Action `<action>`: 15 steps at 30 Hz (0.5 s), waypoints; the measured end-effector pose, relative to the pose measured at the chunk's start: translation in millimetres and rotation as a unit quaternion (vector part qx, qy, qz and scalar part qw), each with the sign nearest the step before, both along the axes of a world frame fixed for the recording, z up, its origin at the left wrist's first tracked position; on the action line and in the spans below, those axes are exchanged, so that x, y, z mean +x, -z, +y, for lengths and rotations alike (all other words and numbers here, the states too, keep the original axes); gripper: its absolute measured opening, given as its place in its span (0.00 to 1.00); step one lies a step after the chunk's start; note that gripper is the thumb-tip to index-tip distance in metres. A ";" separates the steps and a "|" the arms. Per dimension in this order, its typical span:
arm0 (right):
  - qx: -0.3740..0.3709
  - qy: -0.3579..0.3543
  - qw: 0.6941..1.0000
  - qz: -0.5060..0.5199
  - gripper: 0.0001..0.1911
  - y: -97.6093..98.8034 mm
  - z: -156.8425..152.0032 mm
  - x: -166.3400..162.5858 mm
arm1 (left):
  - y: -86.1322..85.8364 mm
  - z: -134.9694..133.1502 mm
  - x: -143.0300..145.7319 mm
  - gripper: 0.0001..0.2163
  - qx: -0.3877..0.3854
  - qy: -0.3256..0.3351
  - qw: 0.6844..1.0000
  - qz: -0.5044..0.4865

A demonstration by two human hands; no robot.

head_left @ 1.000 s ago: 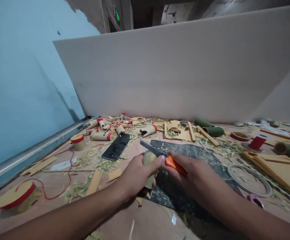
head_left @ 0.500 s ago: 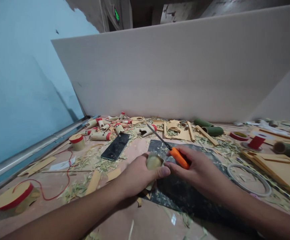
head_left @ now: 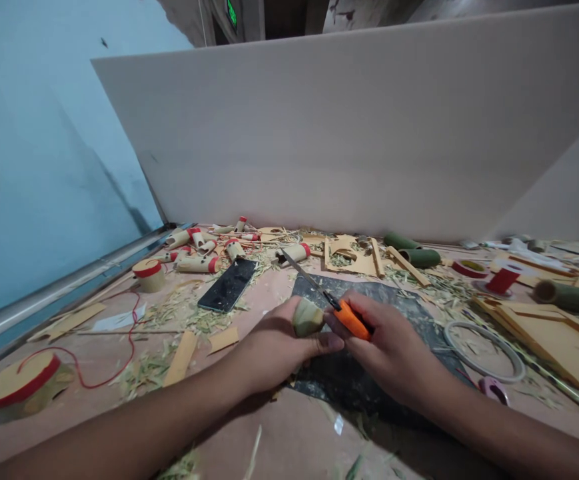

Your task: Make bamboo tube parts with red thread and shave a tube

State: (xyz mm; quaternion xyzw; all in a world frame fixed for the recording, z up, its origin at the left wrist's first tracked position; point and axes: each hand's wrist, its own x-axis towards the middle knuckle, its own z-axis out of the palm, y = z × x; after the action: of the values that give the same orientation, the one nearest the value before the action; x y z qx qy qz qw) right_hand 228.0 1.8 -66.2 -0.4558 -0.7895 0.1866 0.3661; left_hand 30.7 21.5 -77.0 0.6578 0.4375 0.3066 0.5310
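Note:
My left hand (head_left: 279, 347) is closed round a short pale bamboo piece (head_left: 307, 317), whose end shows above my thumb. My right hand (head_left: 392, 347) grips the orange handle of a small knife (head_left: 348, 320). Its thin blade (head_left: 303, 275) points up and to the left, past the far side of the bamboo piece. Both hands are over a dark cutting mat (head_left: 394, 313) strewn with shavings, and they touch each other at the thumbs.
A black phone (head_left: 228, 285) lies left of the mat. Behind it lie several bamboo tubes with red bands (head_left: 198, 265). Green bamboo sections (head_left: 416, 255), a red spool (head_left: 499, 279), a wire ring (head_left: 484, 347) and wooden boards (head_left: 554, 330) lie at the right. A white panel (head_left: 349, 133) closes the back.
The knife swung from lying across the bamboo piece to pointing up and away. The bamboo piece turned in my left hand, and both hands drew together.

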 end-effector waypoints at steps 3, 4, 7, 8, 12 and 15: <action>0.050 0.015 0.998 -0.029 0.08 1.1 -0.2 -1.1 | 0.2 1.8 -0.3 0.24 -0.017 0.001 1.000 -0.022; 0.067 0.018 0.997 -0.035 0.09 1.0 0.0 -1.8 | 0.2 3.3 -0.9 0.25 -0.026 0.006 0.999 -0.022; 0.093 0.033 0.994 -0.038 0.09 -0.6 2.3 -2.9 | -0.9 8.6 -3.3 0.27 -0.047 0.019 0.999 -0.013; 0.091 0.043 0.994 -0.036 0.09 -1.3 4.1 -2.3 | -1.7 10.0 -4.1 0.27 -0.049 0.018 0.999 -0.007; 0.053 0.095 0.993 -0.044 0.15 -3.3 15.7 7.6 | -6.4 11.4 -6.1 0.28 -0.043 -0.010 0.999 0.029; 0.020 0.069 0.994 -0.083 0.18 -5.0 22.5 18.7 | -8.0 10.2 -6.8 0.31 -0.052 -0.011 0.999 0.006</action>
State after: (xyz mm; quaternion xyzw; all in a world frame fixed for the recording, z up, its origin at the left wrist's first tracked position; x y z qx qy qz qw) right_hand 246.7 24.2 -61.2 -0.5157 -0.7875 0.1066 0.3202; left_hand 23.9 31.6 -69.0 0.6266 0.4634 0.2851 0.5581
